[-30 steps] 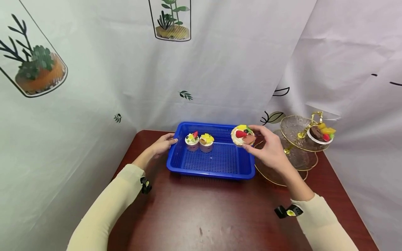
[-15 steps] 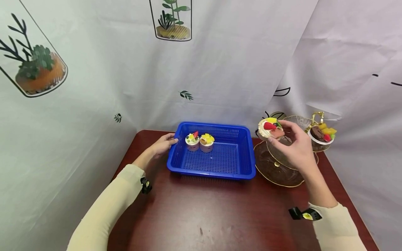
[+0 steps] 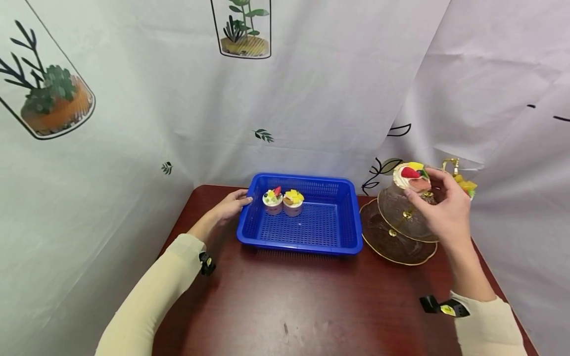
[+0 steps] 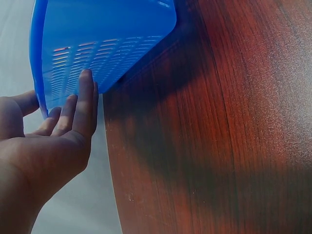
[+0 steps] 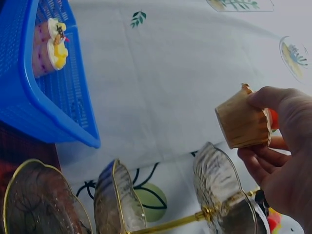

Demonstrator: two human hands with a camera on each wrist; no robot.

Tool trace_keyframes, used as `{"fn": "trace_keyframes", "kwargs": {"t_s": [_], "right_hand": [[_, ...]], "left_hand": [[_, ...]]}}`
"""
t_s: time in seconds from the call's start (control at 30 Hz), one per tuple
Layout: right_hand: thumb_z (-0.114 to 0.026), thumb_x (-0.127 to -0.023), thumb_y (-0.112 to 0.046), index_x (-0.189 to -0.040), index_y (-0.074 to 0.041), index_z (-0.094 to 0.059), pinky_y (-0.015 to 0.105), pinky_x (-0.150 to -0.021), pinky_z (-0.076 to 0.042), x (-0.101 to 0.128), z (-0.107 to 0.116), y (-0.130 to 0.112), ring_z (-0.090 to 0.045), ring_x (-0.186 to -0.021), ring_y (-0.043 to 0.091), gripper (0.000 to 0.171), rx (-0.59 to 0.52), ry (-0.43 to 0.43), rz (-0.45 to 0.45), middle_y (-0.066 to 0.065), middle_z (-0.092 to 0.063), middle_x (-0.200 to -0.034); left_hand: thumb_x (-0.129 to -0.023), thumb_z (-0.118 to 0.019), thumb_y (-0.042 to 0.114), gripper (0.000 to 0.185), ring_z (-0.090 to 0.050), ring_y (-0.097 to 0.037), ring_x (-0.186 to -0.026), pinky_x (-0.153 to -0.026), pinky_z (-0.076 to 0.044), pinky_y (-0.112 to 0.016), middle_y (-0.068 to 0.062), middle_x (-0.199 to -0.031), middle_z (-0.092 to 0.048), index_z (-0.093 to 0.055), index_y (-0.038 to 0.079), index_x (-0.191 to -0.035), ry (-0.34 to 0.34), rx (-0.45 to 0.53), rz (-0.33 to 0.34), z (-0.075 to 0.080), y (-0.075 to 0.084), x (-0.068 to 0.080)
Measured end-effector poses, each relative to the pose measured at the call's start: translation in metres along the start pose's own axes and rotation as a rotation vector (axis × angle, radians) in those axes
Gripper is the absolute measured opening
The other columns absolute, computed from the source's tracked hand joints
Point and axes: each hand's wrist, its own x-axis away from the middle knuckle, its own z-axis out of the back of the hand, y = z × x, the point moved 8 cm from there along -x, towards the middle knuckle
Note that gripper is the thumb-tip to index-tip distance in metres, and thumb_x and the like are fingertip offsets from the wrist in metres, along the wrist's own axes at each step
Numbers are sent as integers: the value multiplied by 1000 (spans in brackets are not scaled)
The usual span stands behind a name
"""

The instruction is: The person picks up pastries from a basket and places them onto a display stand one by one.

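My right hand (image 3: 450,210) pinches a cupcake (image 3: 407,182) topped with cream, a strawberry and yellow fruit. It is held up over a clear, gold-rimmed tiered stand (image 3: 376,237). Seen from the right wrist, the cupcake's tan paper cup (image 5: 239,119) sits between thumb and fingers, above the top plate (image 5: 214,170). My left hand (image 3: 229,205) grips the left end of a blue plastic basket (image 3: 303,245). In the left wrist view the thumb is over the rim and the fingers (image 4: 85,100) lie along the slotted outer wall.
Two cupcakes, one with a strawberry (image 3: 272,201) and one with yellow cubes (image 3: 293,203), stand in the basket's left part. Behind my right hand, a fruit-topped dessert (image 3: 467,186) on the stand is mostly hidden. A printed cloth (image 3: 311,109) hangs behind the reddish-brown table (image 3: 285,296).
My right hand has carried the cupcake rightward and slightly up, from over the basket's right end to over the stand. The left hand and the basket have stayed in place.
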Motion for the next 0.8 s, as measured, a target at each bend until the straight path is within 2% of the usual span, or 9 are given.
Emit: {"fn": "trace_keyframes", "kwargs": {"t_s": [0.17, 0.33, 0.47, 0.8], "right_hand": [[-92, -79, -5, -135, -4, -68, 12, -82, -47, 1, 11, 5, -63, -93, -1, 61, 27, 66, -11, -19, -65, -105], [-93, -78, -6, -134, -2, -69, 11, -85, -48, 3, 14, 1, -62, -95, -3, 61, 64, 81, 26, -21, -64, -106], [-93, -78, -5, -134, -2, -69, 11, -86, -49, 7, 16, -1, -63, -96, -3, 61, 70, 91, 54, -22, -64, -106], [-94, -76, -6, -132, -2, -71, 9, -79, -49, 17, 23, 0, -63, -89, -5, 60, 90, 149, 47, -21, -64, -103]], "left_hand": [[-115, -49, 24, 55, -52, -42, -139, -115, -43, -58, -24, -155, -48, -32, 2, -162, 9, -9, 15, 1, -1, 0], [-115, -49, 25, 56, -51, -42, -141, -116, -42, -58, -25, -156, -46, -32, 2, -162, 11, -13, 19, 1, -2, 0], [-115, -48, 24, 55, -53, -43, -138, -114, -44, -58, -26, -155, -47, -32, 1, -162, 0, -1, 7, 0, -1, 0], [-115, -47, 21, 54, -57, -42, -134, -109, -50, -55, -26, -154, -49, -32, 0, -162, -10, 22, 3, 0, 1, 1]]}}
